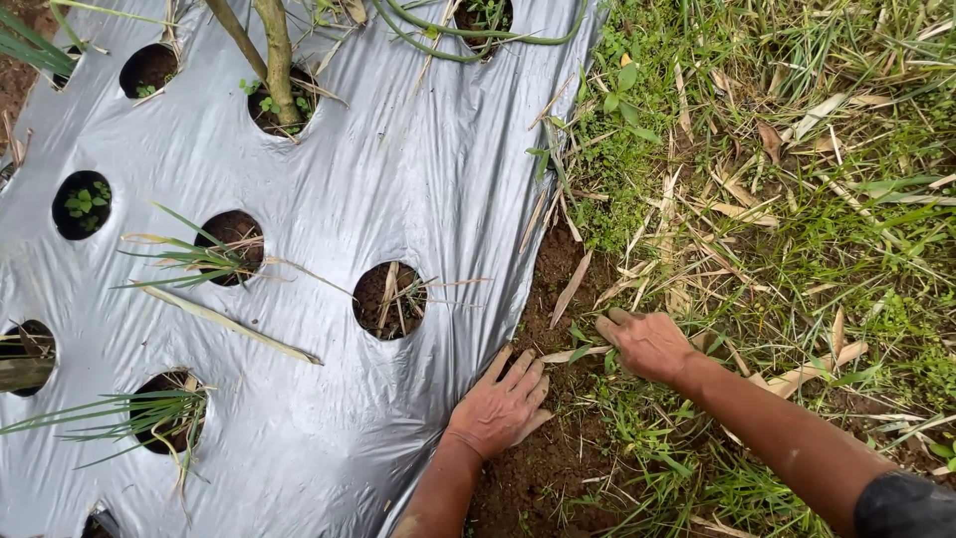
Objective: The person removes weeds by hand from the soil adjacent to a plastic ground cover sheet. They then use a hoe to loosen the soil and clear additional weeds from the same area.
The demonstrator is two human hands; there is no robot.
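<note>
Left hand (503,403) flat on soil (543,468) at the plastic sheet's (398,169) edge; right hand (647,344) at two o'clock, gripping grass (797,199).

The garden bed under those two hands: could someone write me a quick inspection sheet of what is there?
Surface: bare brown soil along the bed's edge.
Job's things: silver plastic mulch sheet with round planting holes.
Clutter: dry leaf strips and grass.
Hands: left hand flat on soil beside the sheet's edge; right hand curled in grass.
Cables: nothing seen.
Surroundings: a plant stem rising from one hole.
</note>
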